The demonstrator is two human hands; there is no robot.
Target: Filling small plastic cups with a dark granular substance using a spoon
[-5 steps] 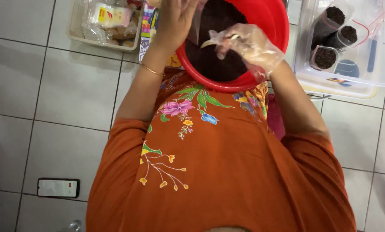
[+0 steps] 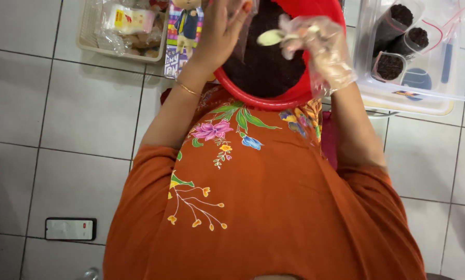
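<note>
A white tiled floor (image 2: 61, 129) fills most of the view, and the person's orange flowered garment (image 2: 263, 207) covers the lower middle. Above the lap sits a red round basin (image 2: 274, 101) holding dark soil (image 2: 263, 62). To its right stands a clear plastic bin (image 2: 450, 93) with three small clear bags of dark soil (image 2: 393, 52) leaning inside it. At the upper left lies a shallow pale tray (image 2: 87, 44) of wrapped packets, with a colourful printed booklet (image 2: 183, 36) just beside it. A dark phone (image 2: 71, 228) lies flat on the floor at the lower left, well apart from the rest.

The right hand (image 2: 320, 49), in a thin clear plastic glove, is over the basin, its fingers clamped on the handle of a pale spoon (image 2: 271, 37) whose bowl points left above the soil. The bare left hand (image 2: 219, 31), with a thin bangle at the wrist, is raised at the basin's left rim beside a clear plastic bag (image 2: 245, 33); whether its fingers grip the bag I cannot tell.
</note>
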